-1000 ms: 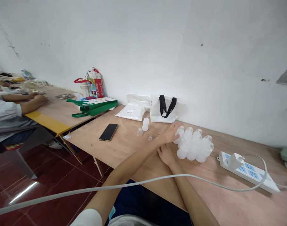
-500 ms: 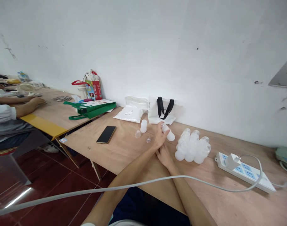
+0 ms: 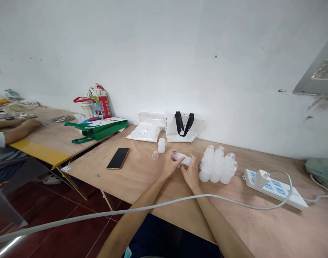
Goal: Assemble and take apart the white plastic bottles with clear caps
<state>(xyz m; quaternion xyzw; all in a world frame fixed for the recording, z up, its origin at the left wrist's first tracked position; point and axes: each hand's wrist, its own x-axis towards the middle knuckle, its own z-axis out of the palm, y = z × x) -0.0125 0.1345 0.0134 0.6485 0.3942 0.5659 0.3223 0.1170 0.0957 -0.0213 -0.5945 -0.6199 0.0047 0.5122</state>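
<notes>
Between my two hands a small white translucent plastic bottle (image 3: 186, 160) lies on its side, raised near the middle of the table. My left hand (image 3: 169, 165) is closed around its left end, where a clear piece shows between thumb and fingers. With thumb and fingers, my right hand (image 3: 190, 174) grips the other end. Just beyond my left hand, another white bottle (image 3: 161, 146) stands upright, and a clear dome cap (image 3: 155, 155) rests on the table beside it. To the right of my right hand stands a tight cluster of several similar bottles (image 3: 218, 166) with clear domed tops.
A phone (image 3: 118, 158) lies to the left. White plastic packages (image 3: 145, 132) and a white bag with black handles (image 3: 180, 134) are against the wall. A power strip (image 3: 276, 190) sits right, its cable (image 3: 153, 206) crossing over my forearms. A co-worker's arm (image 3: 21, 130) is far left.
My left hand has drawn the bottle back and turned it sideways, and my right hand has come up to grip its right end. The small clear piece no longer shows on the table.
</notes>
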